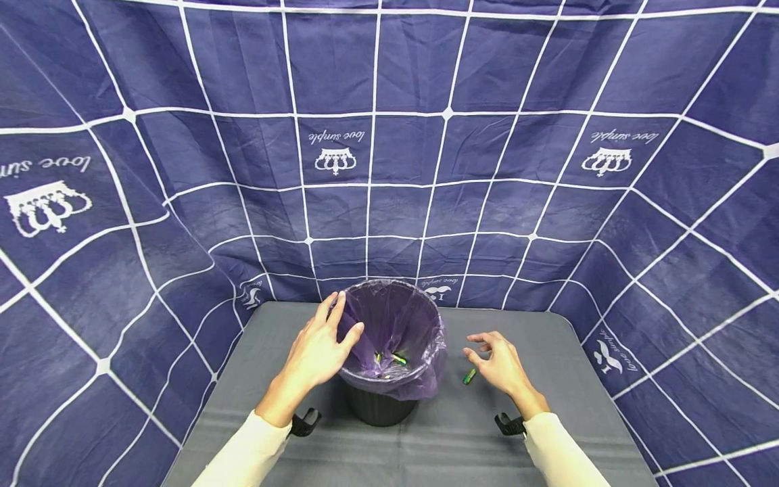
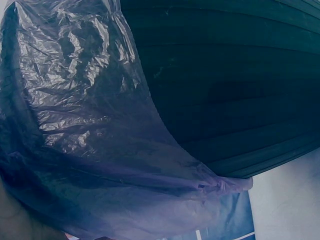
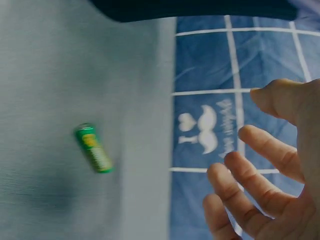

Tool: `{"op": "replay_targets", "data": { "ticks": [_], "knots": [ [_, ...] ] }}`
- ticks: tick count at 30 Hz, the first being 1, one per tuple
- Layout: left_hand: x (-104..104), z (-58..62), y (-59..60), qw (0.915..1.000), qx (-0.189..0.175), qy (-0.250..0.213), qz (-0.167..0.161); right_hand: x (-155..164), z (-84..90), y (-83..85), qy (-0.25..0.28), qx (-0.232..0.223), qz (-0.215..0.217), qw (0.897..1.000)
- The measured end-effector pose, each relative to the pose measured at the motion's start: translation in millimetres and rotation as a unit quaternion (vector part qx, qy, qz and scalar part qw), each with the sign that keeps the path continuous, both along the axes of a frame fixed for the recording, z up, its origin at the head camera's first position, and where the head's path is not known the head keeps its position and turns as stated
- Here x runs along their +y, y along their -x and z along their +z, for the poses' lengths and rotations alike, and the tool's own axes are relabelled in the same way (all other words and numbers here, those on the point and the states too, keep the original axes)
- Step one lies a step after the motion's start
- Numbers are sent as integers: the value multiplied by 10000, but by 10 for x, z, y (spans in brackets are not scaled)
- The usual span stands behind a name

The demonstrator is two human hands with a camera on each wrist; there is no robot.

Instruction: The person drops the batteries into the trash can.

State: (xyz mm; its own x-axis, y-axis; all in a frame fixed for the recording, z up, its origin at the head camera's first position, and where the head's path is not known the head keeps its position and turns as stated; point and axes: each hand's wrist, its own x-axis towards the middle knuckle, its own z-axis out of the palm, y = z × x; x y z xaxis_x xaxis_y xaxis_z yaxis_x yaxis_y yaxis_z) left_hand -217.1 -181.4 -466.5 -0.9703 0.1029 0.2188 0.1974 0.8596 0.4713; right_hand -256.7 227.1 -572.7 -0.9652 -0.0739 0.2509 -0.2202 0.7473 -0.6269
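A black ribbed bin (image 1: 379, 408) lined with a translucent purple bag (image 1: 433, 382) stands on the grey table. Inside it lie green-and-yellow batteries (image 1: 399, 359), seen at the bottom through the bag. My left hand (image 1: 318, 348) is at the bin's left rim, its fingers extended and overlapping the bag's edge. To the right of the bin, a green battery (image 1: 469, 377) lies on the table. My right hand (image 1: 500, 363) hovers beside it with fingers loosely bent and nothing between them. The right wrist view shows that battery (image 3: 93, 148) apart from the fingertips (image 3: 247, 132).
The grey table (image 1: 475, 446) is bordered at the back and sides by a blue cloth (image 1: 402, 155) with white grid lines. Black straps (image 1: 510, 424) hang at both wrists.
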Motion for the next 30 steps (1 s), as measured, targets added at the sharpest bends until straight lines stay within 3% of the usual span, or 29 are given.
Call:
{"op": "replay_targets", "data": {
  "ticks": [8, 19, 30],
  "knots": [
    [6, 10, 0, 10000, -2, -3, 5, 82, -344, -42, -72, -367, -101, 9992],
    [11, -5, 24, 10000, 43, -2, 3, 161, -640, -106, -137, -924, -147, 9955],
    [14, -10, 21, 10000, 16, -51, 22, 121, -852, -99, -322, -857, -171, 9957]
  ]
}}
